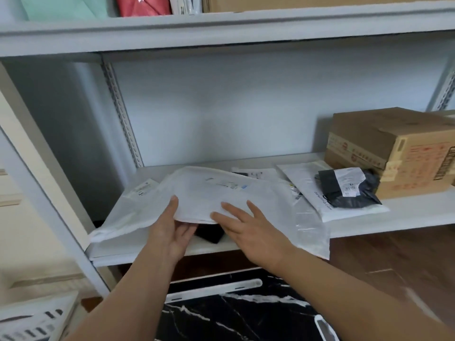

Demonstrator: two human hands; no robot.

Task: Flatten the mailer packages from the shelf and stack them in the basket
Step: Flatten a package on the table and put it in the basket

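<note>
Nearest me, my left hand (170, 232) comes up under the near edge of the white mailer (211, 193), thumb on top and the other fingers (187, 230) beneath, so it pinches that edge. My right hand (248, 230) lies just beside it with fingers straight and spread, pressing flat on the same edge and holding nothing. The mailer sits on the middle shelf (406, 217), its near edge lifted off a dark item (209, 233) below. It looks thin, soft and light, likely slick plastic that will sag, so I judge the near edge, held with both hands, is the best place to take it. A clear plastic sheet (310, 230) hangs over the shelf front to the right. Further right lie a second white mailer (305, 183) with a black packet (349, 190) on it, and a cardboard box (394, 148) behind. I see no basket.
</note>
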